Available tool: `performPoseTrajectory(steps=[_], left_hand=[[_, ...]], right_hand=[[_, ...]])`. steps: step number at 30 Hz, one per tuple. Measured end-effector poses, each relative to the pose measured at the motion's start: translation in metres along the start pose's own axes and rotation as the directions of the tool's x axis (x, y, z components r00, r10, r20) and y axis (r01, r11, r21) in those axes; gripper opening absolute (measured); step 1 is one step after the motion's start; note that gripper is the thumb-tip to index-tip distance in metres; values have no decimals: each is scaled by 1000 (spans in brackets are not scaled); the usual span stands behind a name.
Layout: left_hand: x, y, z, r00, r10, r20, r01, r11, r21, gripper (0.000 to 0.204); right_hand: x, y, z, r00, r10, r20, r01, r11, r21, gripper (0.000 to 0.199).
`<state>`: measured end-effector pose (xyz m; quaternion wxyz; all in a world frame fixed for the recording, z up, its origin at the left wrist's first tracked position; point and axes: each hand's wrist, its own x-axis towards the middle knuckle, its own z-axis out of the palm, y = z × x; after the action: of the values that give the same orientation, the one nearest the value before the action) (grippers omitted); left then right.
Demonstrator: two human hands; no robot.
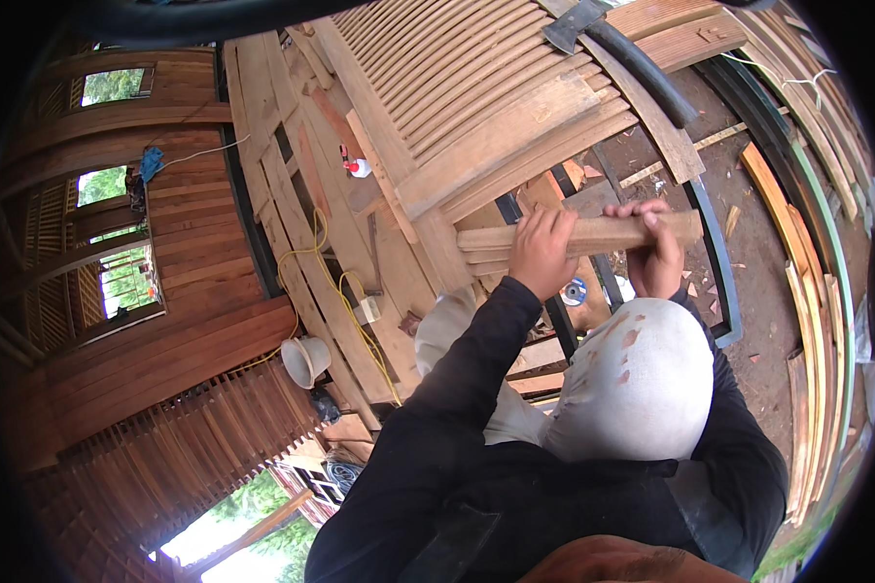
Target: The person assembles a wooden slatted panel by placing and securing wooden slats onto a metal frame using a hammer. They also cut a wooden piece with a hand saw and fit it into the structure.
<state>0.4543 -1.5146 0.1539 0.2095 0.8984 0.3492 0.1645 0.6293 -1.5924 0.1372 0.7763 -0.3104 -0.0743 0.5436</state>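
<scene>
My left hand (542,251) grips a short wooden plank (593,233) near its middle, fingers wrapped over the top. My right hand (654,255) holds the same plank further right, thumb side up. The plank lies roughly level in front of me, above my knees in pale trousers (632,379). Below it are wooden beams and a dark metal frame (719,262). Both sleeves are black.
A hatchet (576,24) with a dark handle rests on slatted boards (457,87) at the top. A yellow cord (345,291) runs over planks on the left, beside a white funnel-shaped object (304,360). Long strips are stacked at the right (807,291). Wooden walls with windows stand left.
</scene>
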Motion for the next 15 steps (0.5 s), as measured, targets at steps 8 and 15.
performPoseTrajectory(steps=[8, 15], left_hand=[[-10, 1, 19, 987, -117, 114, 112, 993, 48, 47], [-55, 9, 39, 950, -19, 312, -5, 997, 76, 36]], right_hand=[[-12, 23, -52, 999, 29, -30, -24, 985, 173, 18], [-105, 29, -113, 964, 245, -107, -264, 938, -227, 35]])
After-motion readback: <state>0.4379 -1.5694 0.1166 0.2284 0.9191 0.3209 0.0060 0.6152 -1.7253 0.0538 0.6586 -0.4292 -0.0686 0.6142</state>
